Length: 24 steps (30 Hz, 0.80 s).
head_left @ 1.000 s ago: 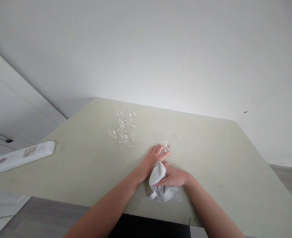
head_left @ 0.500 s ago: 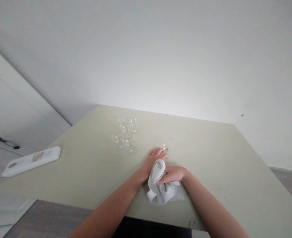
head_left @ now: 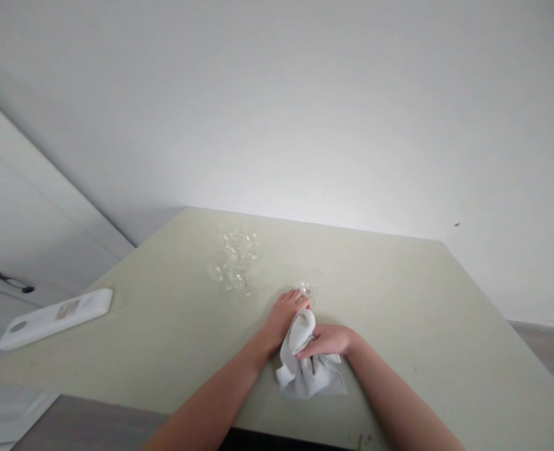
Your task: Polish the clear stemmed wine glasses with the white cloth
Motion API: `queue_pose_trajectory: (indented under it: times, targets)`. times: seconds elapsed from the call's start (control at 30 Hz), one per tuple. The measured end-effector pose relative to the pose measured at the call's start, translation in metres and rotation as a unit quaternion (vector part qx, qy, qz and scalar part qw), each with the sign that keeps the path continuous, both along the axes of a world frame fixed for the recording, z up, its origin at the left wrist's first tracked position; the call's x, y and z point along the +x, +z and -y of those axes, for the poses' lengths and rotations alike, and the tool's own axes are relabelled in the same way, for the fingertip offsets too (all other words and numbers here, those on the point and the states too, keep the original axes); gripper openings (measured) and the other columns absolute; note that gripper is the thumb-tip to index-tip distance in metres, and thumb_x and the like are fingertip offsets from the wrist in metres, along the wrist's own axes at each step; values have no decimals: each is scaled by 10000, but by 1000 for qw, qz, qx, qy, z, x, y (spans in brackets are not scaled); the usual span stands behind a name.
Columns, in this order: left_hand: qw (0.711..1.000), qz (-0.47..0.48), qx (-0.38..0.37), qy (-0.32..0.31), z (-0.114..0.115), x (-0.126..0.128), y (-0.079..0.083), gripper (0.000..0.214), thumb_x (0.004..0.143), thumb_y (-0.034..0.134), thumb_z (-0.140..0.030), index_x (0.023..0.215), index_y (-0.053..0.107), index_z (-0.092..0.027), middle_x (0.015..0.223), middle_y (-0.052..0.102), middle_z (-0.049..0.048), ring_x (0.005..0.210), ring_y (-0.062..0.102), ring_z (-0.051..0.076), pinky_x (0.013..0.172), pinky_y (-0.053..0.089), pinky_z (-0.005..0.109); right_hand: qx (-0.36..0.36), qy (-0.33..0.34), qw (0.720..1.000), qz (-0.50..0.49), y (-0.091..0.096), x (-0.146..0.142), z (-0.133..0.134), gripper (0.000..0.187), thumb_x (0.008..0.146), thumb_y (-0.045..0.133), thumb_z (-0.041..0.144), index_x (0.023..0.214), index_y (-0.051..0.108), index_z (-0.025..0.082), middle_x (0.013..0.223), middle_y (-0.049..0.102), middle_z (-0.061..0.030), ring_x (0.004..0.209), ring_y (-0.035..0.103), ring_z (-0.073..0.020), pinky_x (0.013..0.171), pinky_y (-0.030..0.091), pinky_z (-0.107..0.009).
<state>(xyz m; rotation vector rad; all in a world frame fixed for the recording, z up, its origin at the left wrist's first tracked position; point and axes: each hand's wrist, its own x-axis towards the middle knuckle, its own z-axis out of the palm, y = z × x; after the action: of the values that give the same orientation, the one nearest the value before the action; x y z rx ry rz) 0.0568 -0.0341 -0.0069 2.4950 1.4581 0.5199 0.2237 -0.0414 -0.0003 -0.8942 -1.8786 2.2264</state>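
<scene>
Glass [head_left: 308, 289] in left grip [head_left: 284, 314], fingers [head_left: 304, 303] curled tighter now.

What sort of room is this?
Probably a room in a home, though I can't tell which: there's a pale table, clear glasses on it, and a white cupboard door with a dark handle.

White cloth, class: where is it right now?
In the head view, the white cloth is low, just right of centre, held in the right hand, beside the left hand, near the table's front edge.
</scene>
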Motion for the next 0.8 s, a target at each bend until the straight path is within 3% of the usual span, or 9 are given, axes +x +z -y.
queue_pose_trajectory:
  times: [0.37,0.53,0.7,0.8]
  targets:
    - [1000,5,2,-12,0,-3,-1,190,964,579,-239,1111,698,-227,1086,690,72,1093,606,228,971,477,363,13,11,1000,-4,1,2,-1,518,696,843,518,1029,721,141,1070,726,-59,1100,642,-255,1024,498,-407]
    - [1000,5,-9,-15,0,-4,-1,194,951,601,-239,1118,697,-224,1111,693,78,1103,613,233,971,484,369,-4,-15,1000,-2,0,2,-2,490,636,876,510,946,745,154,968,736,-28,1031,649,-238,1044,472,-417]
    - [999,42,-21,-20,2,-6,3,167,920,615,-232,1070,686,-210,1102,686,75,1119,599,235,991,482,367,-62,-86,994,-20,-5,5,3,481,567,928,475,877,753,152,886,745,-28,897,684,-218,968,525,-418]
    - [995,103,-14,-9,3,-7,5,106,943,562,-241,968,656,-198,1055,664,81,1065,603,230,955,504,373,-61,-158,985,-41,-8,11,4,489,706,816,585,869,719,134,809,727,-59,851,710,-228,893,562,-410]
